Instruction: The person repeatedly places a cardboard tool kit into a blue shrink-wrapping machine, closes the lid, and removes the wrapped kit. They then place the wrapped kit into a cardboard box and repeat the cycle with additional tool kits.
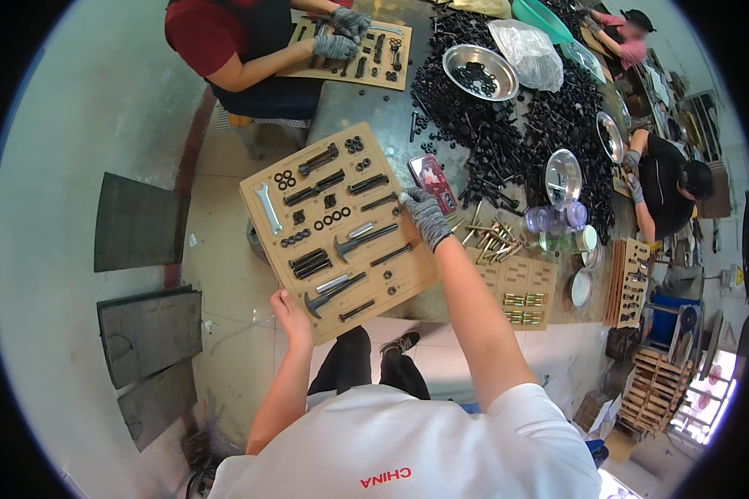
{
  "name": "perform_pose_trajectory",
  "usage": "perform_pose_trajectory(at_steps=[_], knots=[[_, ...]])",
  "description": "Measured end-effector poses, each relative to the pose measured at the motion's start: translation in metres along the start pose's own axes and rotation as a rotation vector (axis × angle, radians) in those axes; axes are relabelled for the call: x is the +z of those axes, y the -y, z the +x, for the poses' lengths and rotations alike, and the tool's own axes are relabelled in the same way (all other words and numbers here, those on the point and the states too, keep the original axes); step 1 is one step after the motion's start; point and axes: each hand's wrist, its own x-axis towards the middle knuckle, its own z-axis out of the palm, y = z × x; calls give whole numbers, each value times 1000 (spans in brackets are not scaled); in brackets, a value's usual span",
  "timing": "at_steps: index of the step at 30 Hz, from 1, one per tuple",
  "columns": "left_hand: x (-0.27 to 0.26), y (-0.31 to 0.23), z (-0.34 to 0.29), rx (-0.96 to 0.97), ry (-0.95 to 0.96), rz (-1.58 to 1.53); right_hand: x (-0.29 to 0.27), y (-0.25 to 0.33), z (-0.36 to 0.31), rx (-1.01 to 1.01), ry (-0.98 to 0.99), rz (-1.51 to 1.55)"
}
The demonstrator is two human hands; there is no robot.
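A brown board (366, 287) set with black bolts, nuts and washers is held tilted at the table's near left edge. My bare left hand (291, 319) is at its lower left edge, partly hidden by it. My right hand (427, 218), in a grey striped glove, grips its right edge. On the board are a silver open-end wrench (268, 208), two hammer-shaped black pieces (364, 241) beside short silver rods, and several rows of dark bolts (310, 264). A phone in a red case (433, 183) lies just beyond my right hand.
Loose black bolts and nuts (508, 141) heap across the table, with metal bowls (508, 76) among them. Gold-coloured bolts (498, 241) lie right, near another brown board (528, 274). A co-worker in red (216, 50) handles a similar board at far left; others work at right.
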Motion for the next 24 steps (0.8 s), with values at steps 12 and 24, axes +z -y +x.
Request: perform_pose_trajectory(at_steps=[12,24], knots=[[-23,-27,4,176,84,102,-10,-6,-46,-36,-105,261],[18,-89,-23,340,552,205,-102,-49,-213,-10,-561,429]])
